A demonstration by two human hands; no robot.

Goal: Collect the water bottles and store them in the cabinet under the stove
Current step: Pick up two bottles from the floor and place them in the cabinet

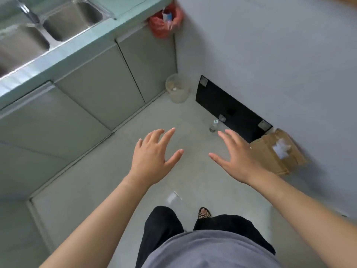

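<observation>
Plastic, that water bottle? What could go wrong, my friend asks.

Me: It stands upright on the floor, far right, just beside the black panel set against the wall. It looks small and light, so I judge that a clumsy reach could tip it and send it rolling toward the cardboard box. Both my hands are empty and held apart with fingers spread: the left hand, and the right hand nearer the bottle, not touching it.

Friend: And the room?

Me: Smooth, pale, glossy floor, perhaps slippery underfoot. Closed cabinet doors run along the left under a steel sink. A clear bucket sits in the far corner, with a red bag hanging above it. I see no stove from here.
</observation>
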